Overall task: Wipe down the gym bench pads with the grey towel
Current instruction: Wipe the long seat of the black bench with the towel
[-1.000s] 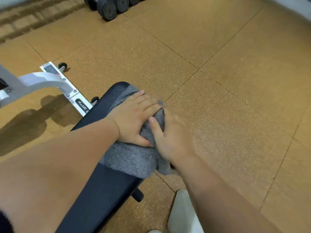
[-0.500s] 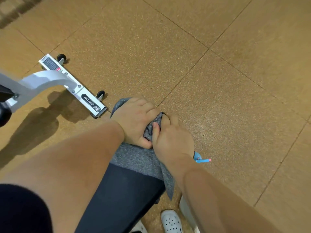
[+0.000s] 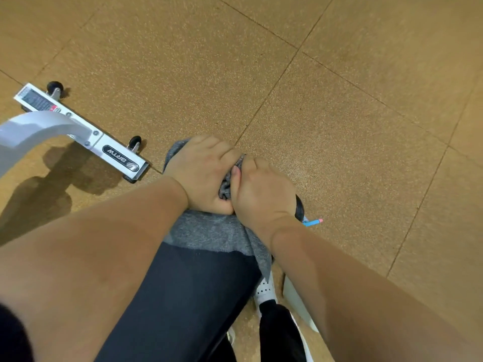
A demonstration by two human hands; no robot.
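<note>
The grey towel (image 3: 209, 232) is draped over the far end of the black bench pad (image 3: 188, 296). My left hand (image 3: 201, 173) lies on top of the towel with its fingers curled over the pad's end. Right beside it, my right hand (image 3: 261, 194) presses on the towel too, fingers bent and a bunched fold of cloth caught between the two hands. One towel corner hangs off the pad's right side. The pad's far tip is hidden under the towel and hands.
The white bench frame (image 3: 34, 129) curves down to a floor bar with small black wheels (image 3: 135, 141) at the left. A blue pen-like object (image 3: 312, 222) pokes out by my right wrist. White perforated shoe (image 3: 264, 290) below. Cork-coloured floor tiles (image 3: 339, 126) all around.
Both hands have slid the towel toward the pad's far end and curled over it. The view has tilted down, so the dumbbells have left the frame and a shoe has appeared.
</note>
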